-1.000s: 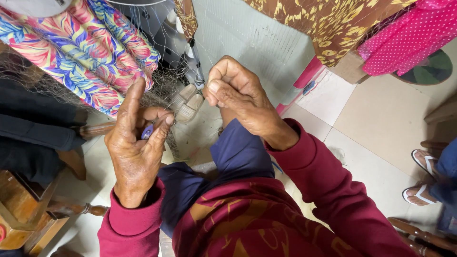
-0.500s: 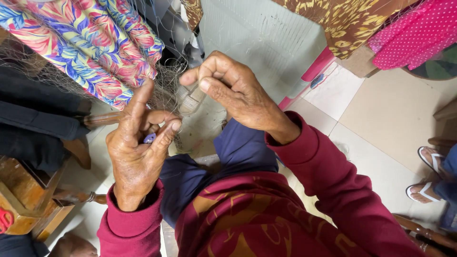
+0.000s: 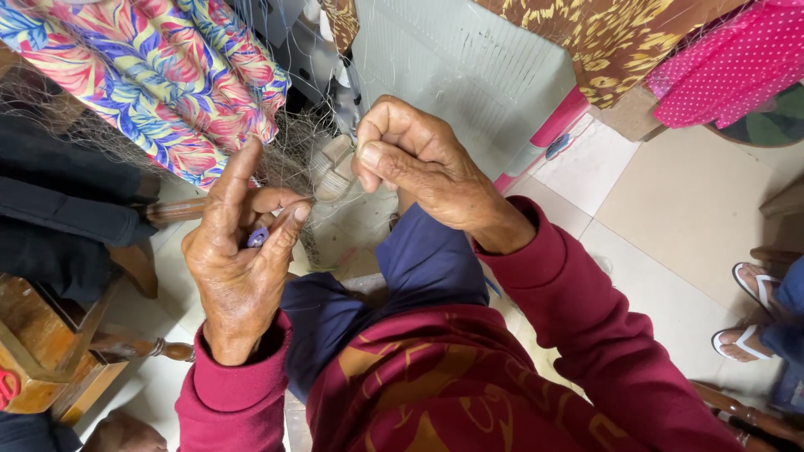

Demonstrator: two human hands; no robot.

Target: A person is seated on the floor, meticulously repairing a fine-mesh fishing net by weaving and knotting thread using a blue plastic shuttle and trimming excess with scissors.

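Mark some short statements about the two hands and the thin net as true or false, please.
1. The left hand holds a small purple object between its fingers. True.
2. The right hand is open and flat. False: its fingers are curled, pinching at the fine grey mesh net.
3. Both sleeves are dark red. True.
4. The two hands touch each other. False: they are apart.
5. A white sandal shows at the right edge. True.

No packages, labels, signs or screens anywhere in sight from where I stand; nothing printed or boxed shows in any corner of the frame, upper or lower.
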